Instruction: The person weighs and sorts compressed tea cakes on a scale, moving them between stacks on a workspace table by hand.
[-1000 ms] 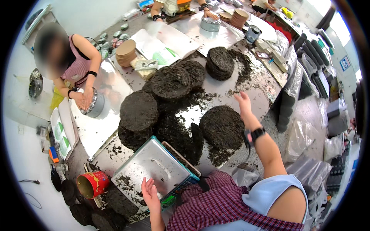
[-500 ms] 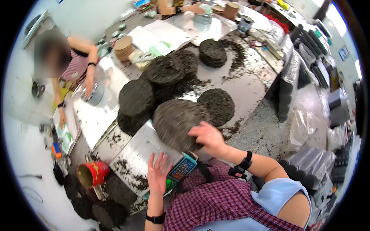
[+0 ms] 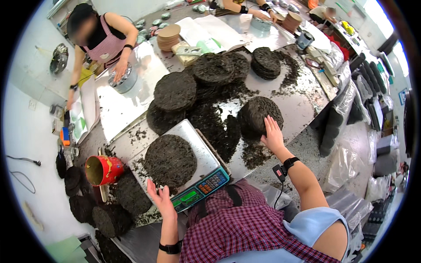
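Observation:
A dark round cake (image 3: 171, 160), like pressed dried seaweed, lies on the steel pan of a teal electronic scale (image 3: 212, 182). Beside its near edge is my left hand (image 3: 162, 199), palm up, fingers spread and holding nothing. My right hand (image 3: 273, 133) lies with fingers stretched out on the near side of a stack of similar dark cakes (image 3: 259, 112); whether the fingertips grip an edge I cannot make out. Further stacks of dark cakes (image 3: 174, 91) stand behind the scale, among a heap of loose dark flakes (image 3: 210, 122).
At the left stands a red bucket (image 3: 105, 170), with more dark cakes (image 3: 109, 219) below it. A co-worker (image 3: 109, 35) presses on a round metal tin (image 3: 125, 81). Another person's hands work at a tin farther back. Clear plastic bags (image 3: 346, 149) lie right.
The cake that was blurred in motion over the scale now lies flat on its pan. My right hand has moved right onto the stack; my left hand has shifted slightly left and down.

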The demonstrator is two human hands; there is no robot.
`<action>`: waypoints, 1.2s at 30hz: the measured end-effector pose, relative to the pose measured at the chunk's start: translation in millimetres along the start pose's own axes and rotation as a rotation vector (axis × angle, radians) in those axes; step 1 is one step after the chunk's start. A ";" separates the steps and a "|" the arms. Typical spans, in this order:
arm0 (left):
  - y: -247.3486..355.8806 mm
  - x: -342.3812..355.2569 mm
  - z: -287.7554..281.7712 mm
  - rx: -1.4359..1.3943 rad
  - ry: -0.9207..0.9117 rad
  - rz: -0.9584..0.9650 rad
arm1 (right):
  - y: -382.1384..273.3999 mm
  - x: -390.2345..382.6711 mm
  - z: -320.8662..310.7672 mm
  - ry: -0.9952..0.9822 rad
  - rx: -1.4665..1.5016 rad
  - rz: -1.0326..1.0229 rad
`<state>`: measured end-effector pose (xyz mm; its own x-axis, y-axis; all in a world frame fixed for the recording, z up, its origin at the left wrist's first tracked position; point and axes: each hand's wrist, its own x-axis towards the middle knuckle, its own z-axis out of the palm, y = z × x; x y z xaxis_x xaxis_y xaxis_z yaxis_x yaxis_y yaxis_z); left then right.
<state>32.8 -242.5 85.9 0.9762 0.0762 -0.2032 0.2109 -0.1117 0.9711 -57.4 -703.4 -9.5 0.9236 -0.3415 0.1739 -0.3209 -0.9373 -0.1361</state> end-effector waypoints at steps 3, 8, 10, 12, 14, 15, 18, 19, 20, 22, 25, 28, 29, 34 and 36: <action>8.0 1.7 3.7 -0.070 -0.216 -0.017 | -0.5 8.7 -45.2 0.211 0.259 0.210; 45.0 6.3 49.2 -0.144 -0.691 0.090 | -117.6 35.8 -129.5 0.266 0.540 -0.218; 58.8 7.3 59.9 -0.332 -0.723 0.105 | -181.0 42.5 -140.3 0.170 0.632 -0.527; 58.4 5.4 50.8 -0.502 -0.487 -0.060 | -244.6 42.8 -148.4 0.025 0.806 -0.705; 69.1 7.4 19.4 -0.522 -0.352 -0.141 | -285.2 45.2 -149.4 -0.114 1.063 -0.728; 71.6 8.2 -0.4 -0.511 -0.338 -0.123 | -293.3 47.9 -140.9 -0.128 0.967 -0.779; 66.9 1.9 -45.3 -0.486 -0.272 -0.093 | -326.2 39.5 -142.8 -0.157 0.928 -0.869; 62.8 -1.0 -58.0 -0.478 -0.248 -0.086 | -329.7 40.0 -139.6 -0.199 0.968 -0.841; 57.2 -7.3 -67.4 -0.517 -0.192 -0.093 | -333.5 44.2 -137.9 -0.166 1.024 -0.691; 39.1 -13.3 -81.1 -0.519 -0.207 -0.131 | -326.9 46.4 -132.7 -0.185 1.087 -0.406; 22.5 -20.5 -79.8 -0.518 -0.187 -0.153 | -341.3 39.9 -132.1 0.065 0.931 -0.803; 20.6 -16.2 -71.1 -0.532 -0.133 -0.215 | -357.4 20.1 -138.0 -0.166 0.913 -0.872; 21.1 -15.0 -71.3 -0.557 -0.131 -0.204 | -358.1 19.3 -129.5 -0.184 0.916 -0.825; 30.6 -9.6 -80.0 -0.625 -0.088 -0.230 | -341.8 31.0 -116.6 -0.076 0.958 -0.625; 32.5 -7.6 -77.0 -0.592 -0.085 -0.201 | -349.2 22.9 -116.4 -0.051 0.922 -0.709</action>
<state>28.3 -170.4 128.6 0.9261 -0.0432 -0.3748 0.3505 0.4656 0.8126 51.4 -392.1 155.5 0.8491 0.2616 0.4588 0.5256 -0.5035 -0.6857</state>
